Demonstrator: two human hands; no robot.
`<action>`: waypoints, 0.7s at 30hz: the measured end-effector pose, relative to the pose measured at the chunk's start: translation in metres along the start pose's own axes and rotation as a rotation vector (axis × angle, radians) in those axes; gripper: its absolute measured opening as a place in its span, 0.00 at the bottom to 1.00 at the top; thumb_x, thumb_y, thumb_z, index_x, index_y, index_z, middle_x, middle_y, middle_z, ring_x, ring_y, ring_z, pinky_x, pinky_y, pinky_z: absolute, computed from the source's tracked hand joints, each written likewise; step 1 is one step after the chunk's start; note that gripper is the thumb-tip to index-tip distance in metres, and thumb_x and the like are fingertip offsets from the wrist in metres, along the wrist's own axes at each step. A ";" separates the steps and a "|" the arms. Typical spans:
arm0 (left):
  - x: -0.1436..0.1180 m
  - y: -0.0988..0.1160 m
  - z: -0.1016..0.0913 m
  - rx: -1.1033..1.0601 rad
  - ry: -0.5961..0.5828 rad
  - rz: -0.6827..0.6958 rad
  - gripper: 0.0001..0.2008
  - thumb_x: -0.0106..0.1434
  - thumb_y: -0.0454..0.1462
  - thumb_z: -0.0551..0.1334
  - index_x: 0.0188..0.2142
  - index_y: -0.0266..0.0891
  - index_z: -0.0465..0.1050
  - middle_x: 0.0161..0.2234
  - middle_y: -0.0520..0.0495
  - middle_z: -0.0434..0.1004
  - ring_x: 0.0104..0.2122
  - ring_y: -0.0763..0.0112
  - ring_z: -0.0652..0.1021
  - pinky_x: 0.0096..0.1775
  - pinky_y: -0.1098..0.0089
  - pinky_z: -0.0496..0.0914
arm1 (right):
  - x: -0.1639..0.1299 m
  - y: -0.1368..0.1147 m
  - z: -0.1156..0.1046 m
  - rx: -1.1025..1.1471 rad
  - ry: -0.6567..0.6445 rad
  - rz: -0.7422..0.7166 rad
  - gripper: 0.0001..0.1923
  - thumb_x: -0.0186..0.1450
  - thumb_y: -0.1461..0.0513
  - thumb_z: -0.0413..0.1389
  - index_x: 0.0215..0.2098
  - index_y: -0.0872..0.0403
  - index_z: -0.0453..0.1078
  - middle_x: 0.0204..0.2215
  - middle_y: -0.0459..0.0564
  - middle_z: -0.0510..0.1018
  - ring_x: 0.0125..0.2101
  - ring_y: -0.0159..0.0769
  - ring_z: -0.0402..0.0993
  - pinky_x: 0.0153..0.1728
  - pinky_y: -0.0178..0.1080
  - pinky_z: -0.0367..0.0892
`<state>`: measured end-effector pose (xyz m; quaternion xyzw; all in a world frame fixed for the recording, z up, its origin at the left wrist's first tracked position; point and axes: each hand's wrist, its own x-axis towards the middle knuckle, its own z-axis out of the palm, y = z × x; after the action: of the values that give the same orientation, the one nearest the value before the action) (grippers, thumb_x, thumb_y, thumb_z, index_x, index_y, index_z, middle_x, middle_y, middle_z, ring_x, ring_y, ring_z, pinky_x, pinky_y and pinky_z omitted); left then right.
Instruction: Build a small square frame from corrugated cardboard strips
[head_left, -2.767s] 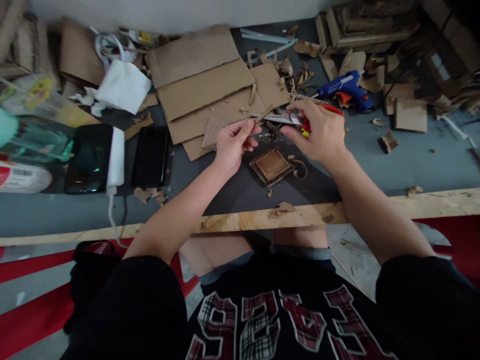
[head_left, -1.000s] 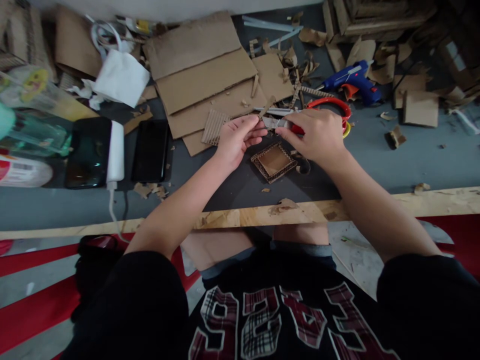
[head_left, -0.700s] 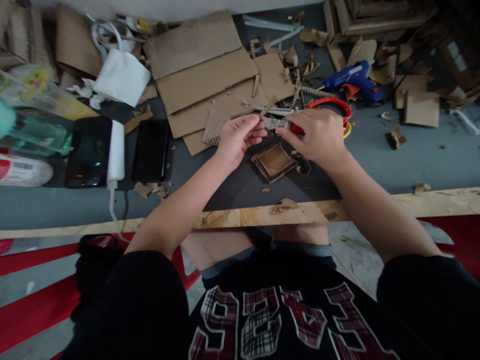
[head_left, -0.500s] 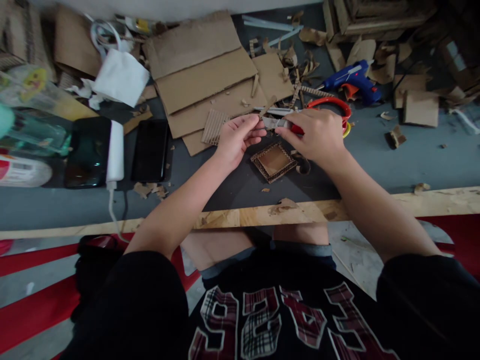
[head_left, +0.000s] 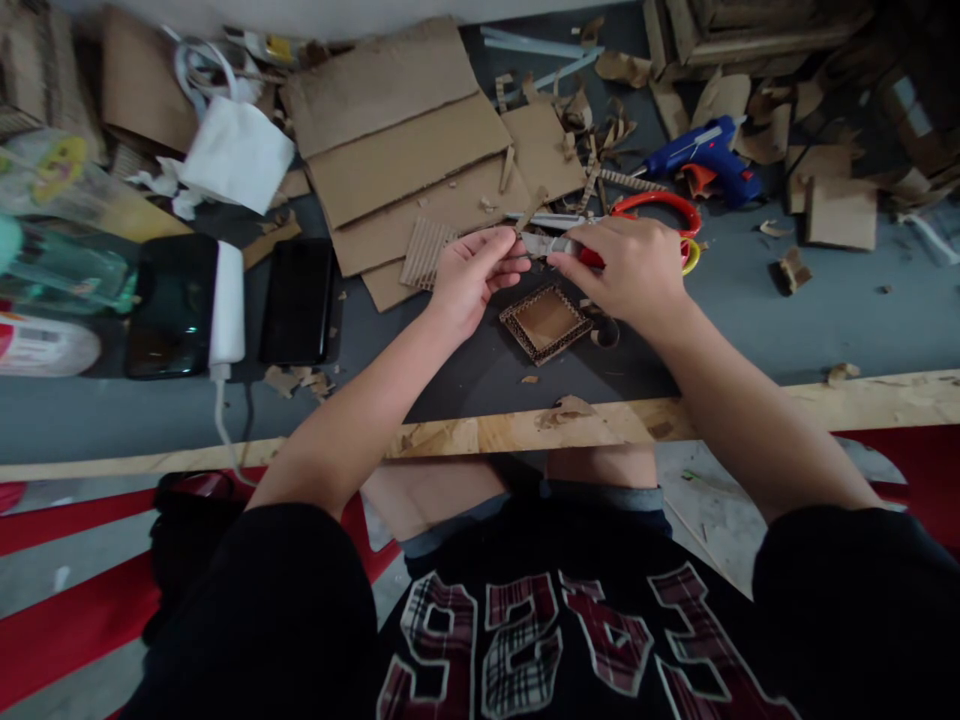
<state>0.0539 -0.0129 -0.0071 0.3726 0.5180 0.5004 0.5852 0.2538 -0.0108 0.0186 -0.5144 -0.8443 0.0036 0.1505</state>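
In my right hand (head_left: 637,262) is a utility knife (head_left: 556,246) with red on its grip; its metal blade end points left. My left hand (head_left: 476,275) is closed, thumb against forefinger, on a thin strip of cardboard (head_left: 534,208) at the tip of the knife. Behind my right hand lie scissors with red handles (head_left: 664,205), partly covered by it. A small square cardboard piece with a raised, corrugated border (head_left: 546,322) rests on the table below the hands. Near my left fingers is a ribbed scrap of cardboard (head_left: 427,250).
Stacked cardboard sheets (head_left: 409,155) lie behind my left hand. A blue glue gun (head_left: 701,160) sits at the back right among scraps. To the left are a phone (head_left: 298,300), a white charger (head_left: 227,305), a tissue roll (head_left: 238,155) and bottles. The wooden table edge (head_left: 495,432) runs in front.
Hardly anything differs. Both hands stay in place with the knife and the strip, while the view shifts very slightly.
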 end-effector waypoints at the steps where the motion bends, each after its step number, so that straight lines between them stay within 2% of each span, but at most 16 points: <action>1: 0.000 0.000 0.000 -0.007 0.001 0.004 0.09 0.64 0.42 0.67 0.37 0.38 0.76 0.34 0.53 0.83 0.30 0.80 0.83 0.31 0.83 0.75 | 0.000 0.000 0.000 -0.006 0.003 -0.001 0.32 0.71 0.41 0.41 0.48 0.53 0.76 0.37 0.57 0.80 0.38 0.46 0.73 0.36 0.43 0.60; 9: -0.002 0.000 0.001 0.040 0.015 0.022 0.11 0.63 0.45 0.68 0.36 0.39 0.76 0.34 0.52 0.84 0.31 0.79 0.84 0.31 0.82 0.75 | -0.001 0.000 0.000 -0.012 0.029 -0.018 0.30 0.71 0.42 0.42 0.47 0.52 0.76 0.36 0.57 0.80 0.37 0.46 0.73 0.36 0.44 0.61; 14: -0.002 -0.001 0.002 0.065 -0.006 0.035 0.12 0.63 0.45 0.68 0.37 0.39 0.76 0.34 0.52 0.84 0.30 0.79 0.83 0.29 0.83 0.73 | 0.000 -0.001 -0.002 -0.007 0.001 -0.003 0.31 0.71 0.41 0.41 0.47 0.52 0.76 0.37 0.58 0.80 0.38 0.47 0.73 0.37 0.45 0.61; 21: -0.001 -0.004 0.001 0.097 -0.020 0.106 0.12 0.61 0.44 0.69 0.39 0.39 0.76 0.33 0.52 0.83 0.29 0.79 0.83 0.30 0.82 0.74 | -0.001 -0.001 0.000 -0.010 -0.008 0.002 0.33 0.71 0.40 0.40 0.46 0.53 0.75 0.38 0.58 0.80 0.39 0.47 0.73 0.37 0.43 0.60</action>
<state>0.0554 -0.0151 -0.0104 0.4324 0.5152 0.5013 0.5444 0.2537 -0.0122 0.0183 -0.5160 -0.8443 0.0017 0.1446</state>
